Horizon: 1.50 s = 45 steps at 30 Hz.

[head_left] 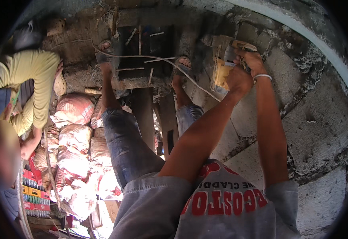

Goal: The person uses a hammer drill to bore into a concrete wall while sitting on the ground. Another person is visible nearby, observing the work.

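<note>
Both my hands work at a small yellow-and-grey box-like fitting [221, 75] against the concrete block wall. My left hand [239, 81] is closed in front of the fitting, its fingers curled; what they hold is hidden. Just beyond it, my right hand [251, 60], with a pale band at the wrist, is closed too, fingers pinched close to the left hand. I cannot make out what is in them. A tan flap or edge [244, 46] sticks out above the right hand. A pale cable [158, 57] runs past my feet and ends near the fitting.
My sandalled feet [184, 61] stand apart on a beam-like support around a dark opening with short pale rods [130, 69]. At left, a person in a yellow sleeve [40, 79] bends beside stacked filled sacks [74, 109] and bottle crates [34, 193]. The block wall [321, 127] rises at right.
</note>
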Tool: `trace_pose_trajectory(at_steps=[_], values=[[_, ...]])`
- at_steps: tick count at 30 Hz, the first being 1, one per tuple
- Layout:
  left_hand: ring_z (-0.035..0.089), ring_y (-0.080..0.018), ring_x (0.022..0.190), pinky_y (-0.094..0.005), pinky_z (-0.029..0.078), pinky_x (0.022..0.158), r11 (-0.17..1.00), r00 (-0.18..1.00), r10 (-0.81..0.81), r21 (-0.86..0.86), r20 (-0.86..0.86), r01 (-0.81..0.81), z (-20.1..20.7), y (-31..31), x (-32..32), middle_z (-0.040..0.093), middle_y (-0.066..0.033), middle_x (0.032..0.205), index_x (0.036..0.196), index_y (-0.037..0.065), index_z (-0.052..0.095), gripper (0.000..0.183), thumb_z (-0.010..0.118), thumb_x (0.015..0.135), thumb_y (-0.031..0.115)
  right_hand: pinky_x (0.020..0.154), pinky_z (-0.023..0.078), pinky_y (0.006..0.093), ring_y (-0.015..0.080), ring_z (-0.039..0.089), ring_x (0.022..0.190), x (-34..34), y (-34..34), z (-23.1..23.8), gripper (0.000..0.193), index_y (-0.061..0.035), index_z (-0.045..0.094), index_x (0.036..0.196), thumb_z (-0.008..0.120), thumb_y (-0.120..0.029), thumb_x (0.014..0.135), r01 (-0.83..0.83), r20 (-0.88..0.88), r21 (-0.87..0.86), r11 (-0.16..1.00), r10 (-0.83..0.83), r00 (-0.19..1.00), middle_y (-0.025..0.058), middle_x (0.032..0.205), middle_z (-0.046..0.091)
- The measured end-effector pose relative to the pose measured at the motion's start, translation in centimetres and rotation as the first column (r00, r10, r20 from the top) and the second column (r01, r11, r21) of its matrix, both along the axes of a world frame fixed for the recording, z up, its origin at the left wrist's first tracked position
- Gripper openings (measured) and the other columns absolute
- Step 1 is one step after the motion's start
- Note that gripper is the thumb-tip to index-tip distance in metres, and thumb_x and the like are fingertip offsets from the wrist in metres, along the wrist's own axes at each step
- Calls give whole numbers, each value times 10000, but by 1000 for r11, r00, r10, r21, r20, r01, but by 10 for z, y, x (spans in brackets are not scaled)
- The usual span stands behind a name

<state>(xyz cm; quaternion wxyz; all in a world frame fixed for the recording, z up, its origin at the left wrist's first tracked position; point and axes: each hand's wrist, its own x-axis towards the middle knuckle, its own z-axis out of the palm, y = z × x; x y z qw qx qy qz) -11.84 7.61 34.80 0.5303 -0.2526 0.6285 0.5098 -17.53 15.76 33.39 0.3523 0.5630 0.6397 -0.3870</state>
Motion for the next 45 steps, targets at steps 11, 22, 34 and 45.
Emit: trace_pose_trajectory(at_steps=[11,22,34,45], values=[[647,-394,960,-447,517,822,999,1000,16,50,-15,-15,-19,-10,23,661,-275,948,991,-70,621,429,705,750,274,639,510,317,194,641,678,28,-1,-25,135,25,675,823,702,-102,784,-3,4,2,1000,3,1000,92,732,647],[657,-386,920,-442,526,793,989,984,-106,90,-145,120,-46,-16,78,673,-248,907,1030,-54,604,492,735,725,310,602,519,316,200,657,670,87,-12,-28,161,40,657,894,704,-82,799,192,-113,23,981,-188,976,83,756,645],[658,-382,923,-421,518,757,992,1000,22,127,-10,-20,-61,2,34,666,-263,905,986,-82,597,447,723,739,268,740,480,306,162,615,681,43,11,-49,113,5,660,794,695,-101,776,62,-16,-81,995,-64,998,63,718,631],[649,-357,990,-394,509,810,984,988,149,100,-37,-144,-70,27,16,664,-256,981,993,-89,587,445,732,742,249,682,488,327,162,617,681,5,27,-66,97,3,666,757,665,-91,780,-45,9,-122,992,46,999,63,716,626]])
